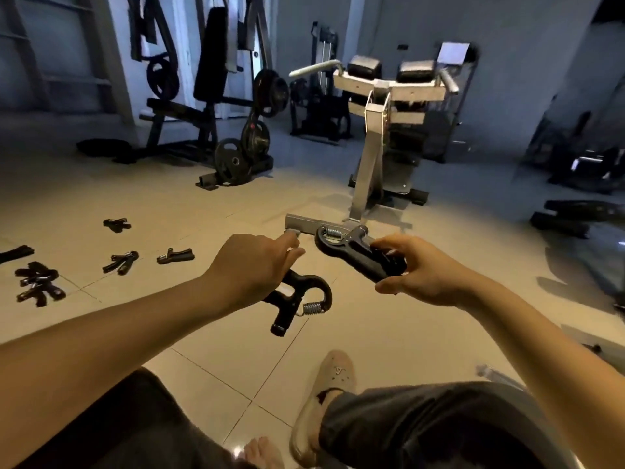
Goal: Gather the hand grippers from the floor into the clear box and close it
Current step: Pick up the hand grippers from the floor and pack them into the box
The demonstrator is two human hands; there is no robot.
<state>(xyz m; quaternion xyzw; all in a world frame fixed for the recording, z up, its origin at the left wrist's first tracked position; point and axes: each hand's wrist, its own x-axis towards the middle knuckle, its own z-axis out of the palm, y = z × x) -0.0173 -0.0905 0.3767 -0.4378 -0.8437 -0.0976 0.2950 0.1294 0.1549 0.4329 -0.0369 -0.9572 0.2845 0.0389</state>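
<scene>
Our left hand [257, 265] curls its grip round one black steel-sprung hand gripper [299, 301], right hand [429, 272] round the second gripper [355, 250], so we should carry both steadily.

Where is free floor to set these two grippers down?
Bare beige floor tiles stretch from the pale shoe to the grey metal machine foot. The left is crowded with scattered black spring hand grippers.

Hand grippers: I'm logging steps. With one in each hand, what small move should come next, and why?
Probably drop both into the clear box, which I cannot make out here. The left hand grips one hand gripper, the right hand a second gripper, so neither can pick up the loose grippers on the floor.
</scene>
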